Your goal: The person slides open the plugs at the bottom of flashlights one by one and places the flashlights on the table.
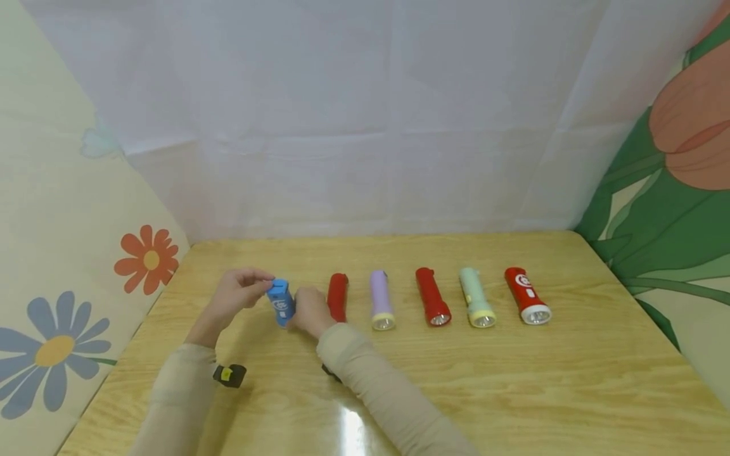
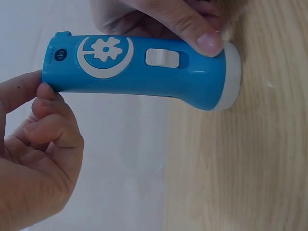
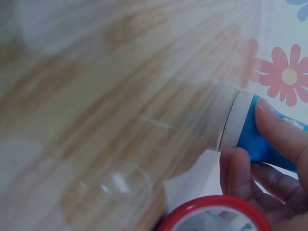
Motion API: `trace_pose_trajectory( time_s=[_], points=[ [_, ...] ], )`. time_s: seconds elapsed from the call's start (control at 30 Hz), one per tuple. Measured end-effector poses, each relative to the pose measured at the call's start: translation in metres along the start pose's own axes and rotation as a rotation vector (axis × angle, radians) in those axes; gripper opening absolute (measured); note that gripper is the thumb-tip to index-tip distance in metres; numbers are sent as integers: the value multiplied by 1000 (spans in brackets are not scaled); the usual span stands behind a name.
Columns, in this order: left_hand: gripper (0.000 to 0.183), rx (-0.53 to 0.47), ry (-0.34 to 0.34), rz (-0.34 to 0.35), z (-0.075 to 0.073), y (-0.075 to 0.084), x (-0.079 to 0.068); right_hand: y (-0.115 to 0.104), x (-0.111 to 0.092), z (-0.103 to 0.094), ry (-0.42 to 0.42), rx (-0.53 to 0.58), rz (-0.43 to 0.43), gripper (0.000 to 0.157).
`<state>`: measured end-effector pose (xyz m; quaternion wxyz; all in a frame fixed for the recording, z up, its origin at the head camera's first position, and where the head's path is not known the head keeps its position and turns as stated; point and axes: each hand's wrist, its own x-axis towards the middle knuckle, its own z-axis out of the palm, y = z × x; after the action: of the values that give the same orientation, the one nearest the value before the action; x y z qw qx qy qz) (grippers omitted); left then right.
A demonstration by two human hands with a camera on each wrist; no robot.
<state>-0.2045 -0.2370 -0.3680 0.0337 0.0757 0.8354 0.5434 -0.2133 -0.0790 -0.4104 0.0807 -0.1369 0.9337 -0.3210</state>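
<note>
A blue flashlight [image 2: 139, 67] with a white flower emblem, a white slide switch and a white head stands upright, head down on the table. My left hand [image 1: 234, 296] pinches its tail end from the left, fingertips at the top edge. Down near the head, my right hand [image 1: 310, 311] grips the body, with the thumb along one side beside the switch in the left wrist view. In the right wrist view, the right hand [image 3: 274, 168] has thumb and fingers on either side of the blue part, close to the white ring.
To the right of the hands lie a red flashlight [image 1: 338, 296], a lilac one [image 1: 380, 294], another red one [image 1: 430, 294], a mint green one [image 1: 474, 292] and a red one with a white head [image 1: 523, 291]. The wooden table [image 1: 513, 392] meets a white cloth [image 1: 365, 158] behind.
</note>
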Motion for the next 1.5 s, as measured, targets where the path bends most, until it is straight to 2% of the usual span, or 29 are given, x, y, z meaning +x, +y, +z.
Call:
trace_pose_trajectory(
  time_s=[0.17,0.47,0.67,0.9,1.0,1.5],
  points=[
    [31,2,-16,-70,-2,2,2,0,0,1,5,-28,-4,34],
    [31,60,-61,-107,-10,4,4,-4,0,4,14,-51,-12,34],
    [29,65,-81,-140,-12,4,5,-7,-3,4,11,-53,-12,35],
    [25,164,-104,-107,-13,10,8,-6,-3,3,9,-25,2,35],
    [24,189,-109,-113,-13,12,9,-5,-3,3,9,-23,8,36],
    [23,210,-84,-161,-8,13,14,-2,0,2,12,-25,5,38]
  ],
)
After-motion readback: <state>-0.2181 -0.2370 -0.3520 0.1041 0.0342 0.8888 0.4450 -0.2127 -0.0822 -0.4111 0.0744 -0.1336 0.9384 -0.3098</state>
